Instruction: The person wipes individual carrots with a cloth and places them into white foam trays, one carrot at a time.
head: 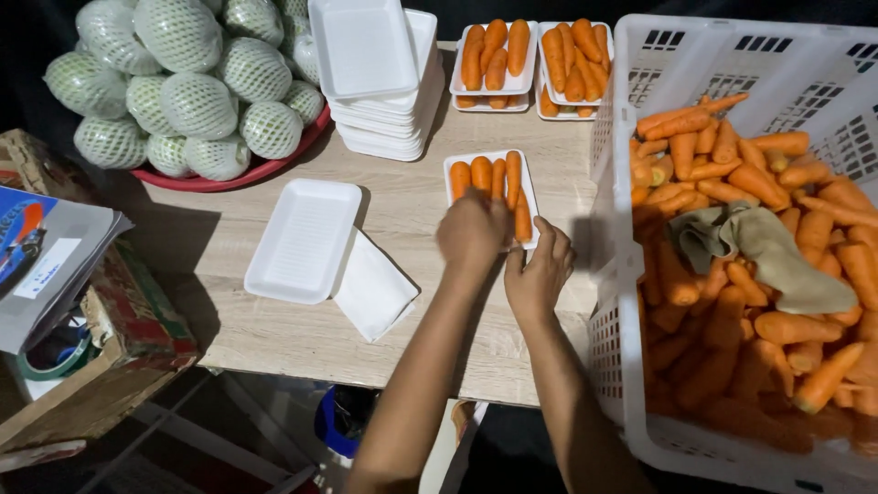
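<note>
A white foam tray (452,166) lies on the wooden table (274,329) with several carrots (482,174) laid side by side in it. My left hand (471,229) rests over the tray's near end, fingers curled on the carrots. Beside it, my right hand (540,273) touches the tray's near right corner and the carrot (522,218) lying there. Whether either hand grips a carrot is hidden by the hands themselves.
A white crate (640,55) of loose carrots with a grey-green cloth (777,256) stands at the right. An empty foam tray (305,238) and a white sheet (373,288) lie left. Behind: stacked trays (380,64), filled carrot trays (494,55), netted green fruit (183,82) in a red bowl (203,181). Cardboard box (128,311) at left.
</note>
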